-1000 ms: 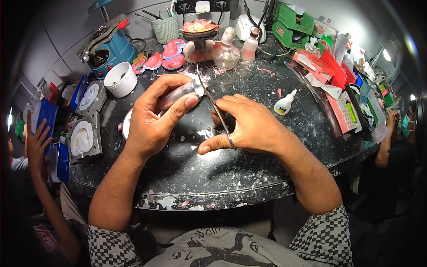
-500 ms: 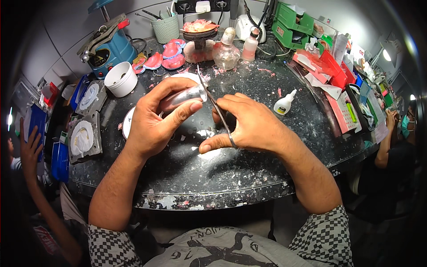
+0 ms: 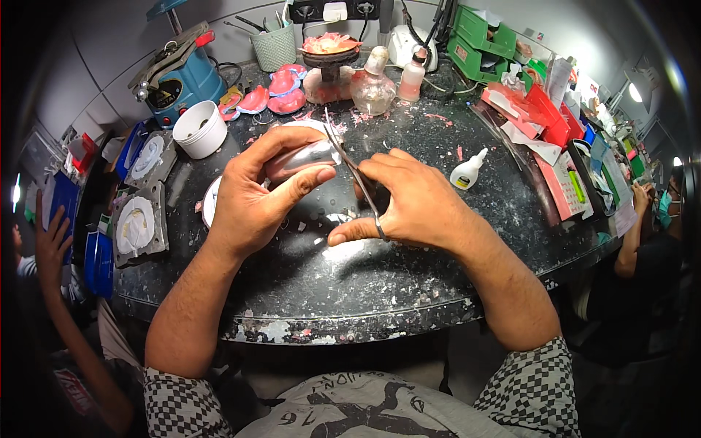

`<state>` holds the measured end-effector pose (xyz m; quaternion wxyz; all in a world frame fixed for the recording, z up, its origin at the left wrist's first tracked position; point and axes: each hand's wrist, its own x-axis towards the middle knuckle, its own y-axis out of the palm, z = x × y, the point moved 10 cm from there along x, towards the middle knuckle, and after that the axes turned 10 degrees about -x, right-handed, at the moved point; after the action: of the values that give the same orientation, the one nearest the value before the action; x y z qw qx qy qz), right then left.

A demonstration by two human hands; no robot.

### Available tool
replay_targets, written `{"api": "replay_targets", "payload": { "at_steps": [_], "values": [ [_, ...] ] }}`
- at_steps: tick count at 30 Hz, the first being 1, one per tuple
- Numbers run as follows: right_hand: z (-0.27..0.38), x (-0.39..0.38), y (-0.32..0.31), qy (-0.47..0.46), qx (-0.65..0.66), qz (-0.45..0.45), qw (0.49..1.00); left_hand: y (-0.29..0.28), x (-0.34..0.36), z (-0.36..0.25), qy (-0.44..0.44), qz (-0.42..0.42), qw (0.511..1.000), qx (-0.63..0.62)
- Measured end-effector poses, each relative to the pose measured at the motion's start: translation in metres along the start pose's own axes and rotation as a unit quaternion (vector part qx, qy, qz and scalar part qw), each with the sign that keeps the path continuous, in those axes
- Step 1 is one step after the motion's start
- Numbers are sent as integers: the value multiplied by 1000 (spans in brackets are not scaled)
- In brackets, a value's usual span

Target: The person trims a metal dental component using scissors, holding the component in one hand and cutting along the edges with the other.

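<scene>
Transparent cylinder (image 3: pixel 312 156) is clamped in the left grip (image 3: pixel 250 191); the right grip (image 3: pixel 422 196) is clamped on metal scissors (image 3: pixel 355 170), whose blades are at the cylinder's rim.

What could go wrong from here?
1. Cut: the scissors in the right hand sit close to the thumb of the left hand; a slip might nick it.
2. Slip: the shiny cylinder looks smooth and is gripped only by the left hand, so it might twist against the scissors at its end.
3. Knock: the white dropper bottle is right of the right hand; a sideways swing might topple it.
</scene>
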<state>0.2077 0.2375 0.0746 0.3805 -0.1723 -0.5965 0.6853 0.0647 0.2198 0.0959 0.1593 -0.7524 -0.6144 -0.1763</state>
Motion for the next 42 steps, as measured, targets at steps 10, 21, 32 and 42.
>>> {"api": "replay_targets", "payload": {
  "at_steps": [10,21,32,42],
  "values": [
    [-1,1,-3,-20,-5,-60,998,-2,0,-3,3,-20,1000,13],
    [-9,4,-5,21,125,-7,992,-14,1,8,-65,-17,998,-15],
    [1,-1,6,1,58,43,997,0,-1,1,-16,-8,1000,26],
    [0,-1,6,5,10,32,999,6,-3,6,-35,20,998,38]
  ]
}}
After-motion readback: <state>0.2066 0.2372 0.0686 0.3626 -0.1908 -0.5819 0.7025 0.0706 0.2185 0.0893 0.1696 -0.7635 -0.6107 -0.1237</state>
